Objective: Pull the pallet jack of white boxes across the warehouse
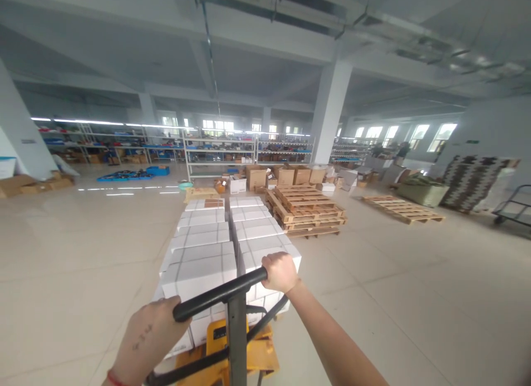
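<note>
A black pallet jack handle crosses in front of me, tilted up toward the right. My left hand wraps round its left end, with a red band at the wrist. Round the right end my right hand is closed. Below the handle shows the yellow body of the pallet jack. Two rows of white strapped boxes stand stacked just ahead of it, with a narrow gap between the rows. What carries the boxes underneath is mostly hidden.
Wooden pallets are stacked just right of the boxes, and a single pallet lies farther right. Cardboard boxes line the shelving ahead. A column rises behind the pallets. A cart stands at the right edge.
</note>
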A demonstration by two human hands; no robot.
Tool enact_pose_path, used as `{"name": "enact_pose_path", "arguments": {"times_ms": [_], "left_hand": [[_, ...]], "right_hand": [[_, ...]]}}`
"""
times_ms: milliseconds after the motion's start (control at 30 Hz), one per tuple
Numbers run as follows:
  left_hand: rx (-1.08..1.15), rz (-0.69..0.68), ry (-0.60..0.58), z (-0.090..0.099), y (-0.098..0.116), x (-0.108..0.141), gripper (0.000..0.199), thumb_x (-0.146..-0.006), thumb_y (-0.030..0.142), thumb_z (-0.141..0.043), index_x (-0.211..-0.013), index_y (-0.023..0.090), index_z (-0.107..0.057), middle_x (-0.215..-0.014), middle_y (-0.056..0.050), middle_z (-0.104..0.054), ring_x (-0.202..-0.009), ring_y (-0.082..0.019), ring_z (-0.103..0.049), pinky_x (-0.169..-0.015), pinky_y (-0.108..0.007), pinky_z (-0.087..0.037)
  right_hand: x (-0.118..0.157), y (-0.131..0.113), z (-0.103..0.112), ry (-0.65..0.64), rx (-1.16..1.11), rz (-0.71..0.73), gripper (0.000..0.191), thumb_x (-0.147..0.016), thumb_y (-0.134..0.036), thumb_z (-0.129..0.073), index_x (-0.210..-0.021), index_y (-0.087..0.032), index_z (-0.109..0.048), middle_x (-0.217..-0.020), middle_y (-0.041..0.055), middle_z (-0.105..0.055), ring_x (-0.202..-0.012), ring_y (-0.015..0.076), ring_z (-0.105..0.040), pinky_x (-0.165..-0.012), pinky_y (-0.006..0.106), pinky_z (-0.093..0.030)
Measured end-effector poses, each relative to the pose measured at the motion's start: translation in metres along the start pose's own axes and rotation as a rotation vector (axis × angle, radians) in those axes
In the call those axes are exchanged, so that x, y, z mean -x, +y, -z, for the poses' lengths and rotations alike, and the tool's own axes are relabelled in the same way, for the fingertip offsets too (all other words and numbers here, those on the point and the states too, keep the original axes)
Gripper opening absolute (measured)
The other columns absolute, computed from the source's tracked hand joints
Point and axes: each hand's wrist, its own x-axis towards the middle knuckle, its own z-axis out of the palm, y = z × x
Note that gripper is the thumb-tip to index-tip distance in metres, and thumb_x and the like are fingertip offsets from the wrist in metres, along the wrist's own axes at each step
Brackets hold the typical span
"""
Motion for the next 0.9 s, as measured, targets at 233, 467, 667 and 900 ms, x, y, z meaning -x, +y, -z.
{"name": "enact_pose_path", "arguments": {"times_ms": [233, 467, 667, 900], "left_hand": [[0.036, -0.031, 0.061, -0.019, -0.022, -0.050, 0.036, -0.084, 0.037, -0.030, -0.076, 0.021, -0.061, -0.079, -0.005, -0.067, -0.076, -0.023, -0.062, -0.068, -0.033, -0.039], [0.122, -0.108, 0.081, -0.020, -0.053, -0.119, 0.027, -0.080, 0.031, -0.039, -0.069, 0.018, -0.060, -0.069, -0.003, -0.064, -0.066, -0.017, -0.059, -0.065, -0.029, -0.037], [0.126, -0.157, 0.038, -0.024, -0.068, -0.172, 0.024, -0.078, 0.029, -0.040, -0.071, 0.017, -0.060, -0.073, -0.002, -0.064, -0.073, -0.017, -0.059, -0.070, -0.030, -0.037], [0.168, -0.258, 0.105, -0.036, -0.084, -0.221, 0.028, -0.082, 0.032, -0.040, -0.071, 0.018, -0.062, -0.070, 0.001, -0.064, -0.068, -0.014, -0.057, -0.067, -0.027, -0.035]], "right_hand": [[-0.036, 0.003, -0.023, -0.039, -0.014, -0.050, 0.013, -0.056, -0.026, -0.050, -0.066, -0.018, -0.054, -0.065, 0.0046, -0.060, -0.058, 0.0200, -0.054, -0.055, 0.032, -0.019], [-0.070, -0.001, -0.034, -0.138, -0.045, -0.180, 0.014, -0.056, -0.019, -0.050, -0.068, -0.018, -0.057, -0.066, 0.0062, -0.061, -0.061, 0.0233, -0.056, -0.055, 0.033, -0.022], [-0.094, -0.001, -0.050, -0.173, -0.044, -0.248, 0.015, -0.056, -0.015, -0.050, -0.070, -0.017, -0.057, -0.068, 0.0081, -0.060, -0.063, 0.0250, -0.057, -0.057, 0.034, -0.025], [-0.121, 0.004, -0.068, -0.173, -0.030, -0.276, 0.012, -0.055, -0.015, -0.051, -0.066, -0.017, -0.055, -0.063, 0.0070, -0.058, -0.059, 0.0233, -0.055, -0.054, 0.033, -0.025]]}}
